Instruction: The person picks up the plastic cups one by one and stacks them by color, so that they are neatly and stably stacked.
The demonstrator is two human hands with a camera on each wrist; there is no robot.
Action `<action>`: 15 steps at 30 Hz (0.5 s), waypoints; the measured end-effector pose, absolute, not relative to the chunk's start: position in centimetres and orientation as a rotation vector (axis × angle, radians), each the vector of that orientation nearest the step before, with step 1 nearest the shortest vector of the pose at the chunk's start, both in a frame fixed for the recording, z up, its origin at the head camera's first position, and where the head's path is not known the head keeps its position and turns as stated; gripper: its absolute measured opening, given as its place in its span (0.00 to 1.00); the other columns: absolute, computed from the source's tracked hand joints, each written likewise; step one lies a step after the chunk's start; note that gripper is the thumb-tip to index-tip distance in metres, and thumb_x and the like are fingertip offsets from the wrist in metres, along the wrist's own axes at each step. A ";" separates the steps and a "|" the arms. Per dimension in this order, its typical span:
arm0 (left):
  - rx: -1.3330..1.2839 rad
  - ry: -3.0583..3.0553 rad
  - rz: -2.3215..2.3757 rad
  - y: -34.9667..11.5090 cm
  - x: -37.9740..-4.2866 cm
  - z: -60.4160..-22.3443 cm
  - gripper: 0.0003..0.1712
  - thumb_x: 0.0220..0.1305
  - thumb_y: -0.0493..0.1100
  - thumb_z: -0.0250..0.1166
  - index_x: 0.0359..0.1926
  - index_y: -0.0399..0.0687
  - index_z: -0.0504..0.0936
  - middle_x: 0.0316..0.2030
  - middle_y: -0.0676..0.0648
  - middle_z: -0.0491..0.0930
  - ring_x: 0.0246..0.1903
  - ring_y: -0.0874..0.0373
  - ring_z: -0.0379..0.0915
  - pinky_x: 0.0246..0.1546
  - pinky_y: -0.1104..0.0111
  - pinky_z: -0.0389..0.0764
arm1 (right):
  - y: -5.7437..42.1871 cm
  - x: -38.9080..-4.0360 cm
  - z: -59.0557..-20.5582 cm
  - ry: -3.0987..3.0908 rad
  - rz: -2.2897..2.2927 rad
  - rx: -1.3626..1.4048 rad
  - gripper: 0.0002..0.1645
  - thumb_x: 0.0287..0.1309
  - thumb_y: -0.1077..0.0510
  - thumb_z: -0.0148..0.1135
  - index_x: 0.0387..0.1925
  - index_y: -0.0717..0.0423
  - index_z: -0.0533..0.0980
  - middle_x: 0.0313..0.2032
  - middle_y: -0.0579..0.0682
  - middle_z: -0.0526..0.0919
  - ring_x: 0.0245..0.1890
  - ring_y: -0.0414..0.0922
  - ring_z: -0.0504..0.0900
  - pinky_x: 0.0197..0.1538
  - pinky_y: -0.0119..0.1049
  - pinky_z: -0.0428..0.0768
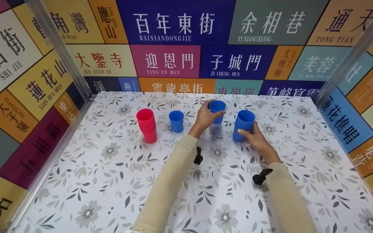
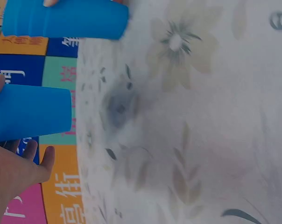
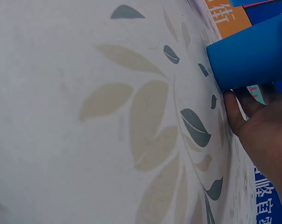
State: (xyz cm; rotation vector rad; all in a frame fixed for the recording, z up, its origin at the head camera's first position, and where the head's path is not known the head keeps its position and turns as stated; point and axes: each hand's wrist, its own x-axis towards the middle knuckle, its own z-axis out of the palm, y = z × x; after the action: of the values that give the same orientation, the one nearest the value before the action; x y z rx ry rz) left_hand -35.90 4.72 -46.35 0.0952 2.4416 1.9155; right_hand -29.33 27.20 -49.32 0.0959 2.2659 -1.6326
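My left hand [image 1: 206,115] grips a single blue cup [image 1: 218,111] near its rim, thumb on the near side. In the left wrist view that cup [image 2: 33,113] appears held between thumb and fingers, its base over the patterned cloth. To the right, my right hand [image 1: 258,139] holds a stack of nested blue cups [image 1: 244,126] low on its side, thumb across the front. The right wrist view shows the stack's lower part [image 3: 253,56] with fingers beneath. Left of my left hand, another blue cup [image 1: 176,121] stands upright on the table.
A stack of red cups [image 1: 147,126] stands upright at the left of the blue ones. White cloth with grey flowers covers the table [image 1: 102,181]. Panels with street names [image 1: 173,61] rise behind it and at both sides, with clear posts [image 1: 73,64] at the corners.
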 end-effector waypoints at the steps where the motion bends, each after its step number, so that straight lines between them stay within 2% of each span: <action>1: 0.114 2.450 1.916 4.9 -35.9 -46.0 0.45 0.58 0.48 0.75 0.72 0.43 0.64 0.68 0.39 0.70 0.65 0.47 0.72 0.65 0.58 0.76 | 27.2 -29.3 -49.3 2.263 -1.638 0.095 0.61 0.68 0.38 0.57 0.78 0.37 0.22 0.80 0.56 0.27 0.80 0.63 0.35 0.74 0.71 0.50; 6: 0.190 2.457 1.936 5.4 -35.6 -44.3 0.46 0.57 0.48 0.76 0.71 0.41 0.64 0.67 0.40 0.72 0.64 0.48 0.73 0.65 0.58 0.76 | 27.6 -30.0 -50.4 2.273 -1.679 0.045 0.63 0.66 0.36 0.59 0.78 0.38 0.22 0.80 0.55 0.28 0.80 0.60 0.34 0.77 0.66 0.47; 15: 0.258 2.439 1.952 5.9 -34.5 -41.4 0.45 0.54 0.51 0.78 0.69 0.47 0.67 0.68 0.43 0.71 0.67 0.50 0.69 0.67 0.57 0.74 | 28.0 -30.7 -52.0 2.298 -1.666 0.049 0.65 0.61 0.30 0.60 0.78 0.33 0.25 0.81 0.54 0.31 0.80 0.61 0.37 0.74 0.71 0.48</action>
State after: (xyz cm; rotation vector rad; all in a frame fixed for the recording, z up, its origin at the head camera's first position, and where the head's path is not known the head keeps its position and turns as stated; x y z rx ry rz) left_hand -34.51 5.93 -41.36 0.2582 2.4387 1.9523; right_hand -30.72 27.99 -52.01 0.0495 2.2979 -1.6655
